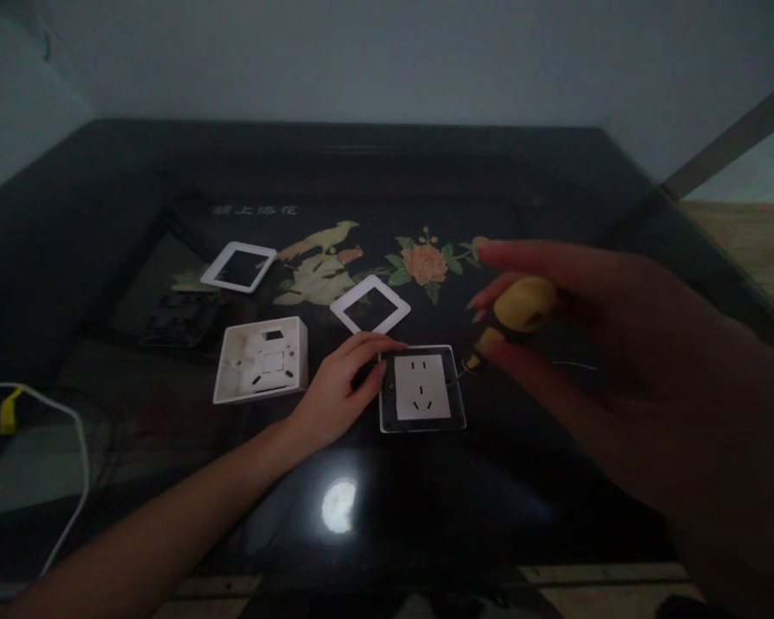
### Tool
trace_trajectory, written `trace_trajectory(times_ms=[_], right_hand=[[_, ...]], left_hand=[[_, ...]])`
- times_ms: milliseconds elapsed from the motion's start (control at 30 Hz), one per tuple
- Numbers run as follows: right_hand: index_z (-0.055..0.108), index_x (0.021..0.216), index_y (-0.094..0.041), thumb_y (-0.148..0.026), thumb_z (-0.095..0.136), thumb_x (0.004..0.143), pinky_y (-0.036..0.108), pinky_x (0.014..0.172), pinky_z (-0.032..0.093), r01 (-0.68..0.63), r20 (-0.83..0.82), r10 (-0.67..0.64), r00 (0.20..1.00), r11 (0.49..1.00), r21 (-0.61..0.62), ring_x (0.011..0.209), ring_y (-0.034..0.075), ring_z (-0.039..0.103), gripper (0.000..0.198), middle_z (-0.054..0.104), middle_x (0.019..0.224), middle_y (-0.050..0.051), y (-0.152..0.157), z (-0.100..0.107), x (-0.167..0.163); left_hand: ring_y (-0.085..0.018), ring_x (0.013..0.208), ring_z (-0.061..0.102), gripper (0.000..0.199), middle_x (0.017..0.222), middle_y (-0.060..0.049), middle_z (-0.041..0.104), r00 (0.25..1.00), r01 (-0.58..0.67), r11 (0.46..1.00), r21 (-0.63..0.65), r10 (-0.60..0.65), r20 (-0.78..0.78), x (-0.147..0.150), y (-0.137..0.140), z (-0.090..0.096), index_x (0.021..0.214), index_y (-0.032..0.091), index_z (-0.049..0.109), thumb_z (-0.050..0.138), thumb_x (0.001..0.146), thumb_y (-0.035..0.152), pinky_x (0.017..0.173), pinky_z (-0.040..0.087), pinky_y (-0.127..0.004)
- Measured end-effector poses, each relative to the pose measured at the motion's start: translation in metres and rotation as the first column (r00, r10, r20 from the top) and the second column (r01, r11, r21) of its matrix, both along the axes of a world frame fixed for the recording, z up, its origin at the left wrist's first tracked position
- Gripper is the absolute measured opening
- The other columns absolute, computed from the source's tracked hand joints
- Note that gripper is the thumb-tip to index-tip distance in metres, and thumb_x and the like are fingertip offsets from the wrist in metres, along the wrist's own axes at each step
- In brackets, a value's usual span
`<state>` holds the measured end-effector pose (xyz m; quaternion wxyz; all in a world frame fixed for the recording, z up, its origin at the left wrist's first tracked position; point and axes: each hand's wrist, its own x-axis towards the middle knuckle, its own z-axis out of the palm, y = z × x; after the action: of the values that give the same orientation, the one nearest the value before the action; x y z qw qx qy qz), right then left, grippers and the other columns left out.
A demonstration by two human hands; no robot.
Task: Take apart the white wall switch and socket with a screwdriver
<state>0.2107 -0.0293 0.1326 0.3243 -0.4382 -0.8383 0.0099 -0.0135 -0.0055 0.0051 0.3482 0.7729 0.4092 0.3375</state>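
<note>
A wall socket (421,389) with a white face and a dark surround lies on the black tabletop. My left hand (343,383) grips its left edge, thumb and fingers closed at the upper left corner. In my right hand (593,327) is a screwdriver (522,305) with a yellow handle, closed between thumb and fingers. The screwdriver's thin shaft points left and down, its tip at the socket's right side; whether it sits in a screw I cannot tell. Behind the socket lies a white square frame (341,307), tilted like a diamond.
Left of my left hand stands an open white mounting box (300,361). Farther back lies a second white frame (206,277), with a dark slotted part (181,318) nearby. A white cable (85,456) with a yellow tag (6,413) runs along the left. The glossy table (284,524) meets a wall behind.
</note>
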Motion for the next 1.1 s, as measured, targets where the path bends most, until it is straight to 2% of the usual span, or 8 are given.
trace_trajectory(times_ms=[133,333,433,533,633,733,967,1100], right_hand=[[0.059,0.126,-0.024,-0.026,0.054,0.097,0.027,0.093,0.058,0.009,0.026,-0.006,1.0,0.995,-0.103,0.106,0.017,0.066,0.03,0.067,0.118,0.002,-0.0069,0.0046,0.0018],[0.067,0.116,-0.027,-0.026,0.067,0.09,0.023,0.082,0.06,0.028,0.034,-0.032,0.999,0.994,0.109,0.093,0.015,0.068,0.027,0.068,0.102,0.001,0.0003,-0.0004,-0.0006],[0.058,0.129,-0.026,-0.017,0.059,0.091,0.028,0.088,0.06,-0.025,0.055,0.026,0.998,1.0,-0.009,0.097,0.017,0.07,0.04,0.071,0.113,0.001,0.0013,0.0036,0.0038],[0.057,0.129,-0.025,-0.03,0.059,0.092,0.032,0.088,0.06,-0.059,0.071,0.065,0.995,0.995,-0.076,0.102,0.021,0.069,0.037,0.069,0.119,0.003,-0.001,0.0048,0.0051],[0.063,0.118,-0.027,-0.039,0.064,0.09,0.033,0.083,0.061,0.008,0.062,-0.01,0.998,1.0,0.024,0.101,0.022,0.069,0.03,0.068,0.113,0.004,-0.0015,0.0003,0.0005],[0.067,0.112,-0.027,-0.029,0.068,0.089,0.027,0.08,0.061,0.067,0.041,-0.072,0.997,0.992,0.107,0.092,0.018,0.07,0.024,0.069,0.102,0.001,0.0001,-0.0025,-0.0026],[0.058,0.126,-0.023,-0.017,0.055,0.093,0.03,0.093,0.058,-0.048,0.05,0.054,0.997,0.994,-0.102,0.104,0.019,0.067,0.034,0.069,0.118,0.002,-0.0006,0.0056,0.0058],[0.065,0.117,-0.024,-0.03,0.063,0.092,0.028,0.088,0.059,-0.033,0.05,0.031,0.998,0.998,0.05,0.104,0.019,0.065,0.026,0.064,0.114,0.005,0.0006,0.0003,0.0014]], left_hand=[[-0.02,0.112,0.062,0.028,0.116,-0.008,0.065,1.0,-0.001,1.0,-0.007,0.001,-0.008,0.0003,-0.0004,0.0011,0.117,0.019,0.064,0.047,0.096,0.014,0.099,0.051,-0.038],[-0.02,0.111,0.062,0.028,0.115,-0.008,0.066,1.0,-0.006,1.0,-0.001,0.006,0.0,0.0009,0.0,0.0012,0.117,0.02,0.064,0.047,0.095,0.013,0.098,0.052,-0.04],[-0.021,0.11,0.063,0.028,0.115,-0.009,0.065,1.0,-0.002,1.0,0.001,0.002,-0.003,0.0005,0.0001,0.0005,0.117,0.019,0.063,0.046,0.095,0.012,0.097,0.052,-0.041],[-0.021,0.111,0.063,0.028,0.115,-0.008,0.066,1.0,0.0,1.0,0.006,0.0,-0.004,0.0001,0.0003,-0.0008,0.117,0.02,0.063,0.046,0.095,0.013,0.097,0.052,-0.043],[-0.021,0.111,0.063,0.028,0.115,-0.008,0.066,1.0,0.001,1.0,0.018,-0.001,0.004,0.0,0.0008,-0.0018,0.118,0.021,0.063,0.047,0.096,0.014,0.097,0.052,-0.043],[-0.021,0.112,0.063,0.028,0.116,-0.008,0.066,1.0,0.001,1.0,0.015,-0.001,0.003,-0.0002,0.0009,-0.0011,0.118,0.021,0.063,0.047,0.096,0.015,0.097,0.052,-0.043],[-0.021,0.111,0.063,0.027,0.115,-0.008,0.066,1.0,0.001,1.0,0.0,-0.001,-0.01,0.0,0.0004,0.001,0.117,0.021,0.064,0.047,0.096,0.015,0.097,0.052,-0.041],[-0.021,0.112,0.062,0.027,0.115,-0.008,0.066,1.0,-0.006,1.0,-0.003,0.006,-0.004,0.0002,0.0001,0.0002,0.117,0.021,0.064,0.047,0.096,0.015,0.099,0.051,-0.04]])
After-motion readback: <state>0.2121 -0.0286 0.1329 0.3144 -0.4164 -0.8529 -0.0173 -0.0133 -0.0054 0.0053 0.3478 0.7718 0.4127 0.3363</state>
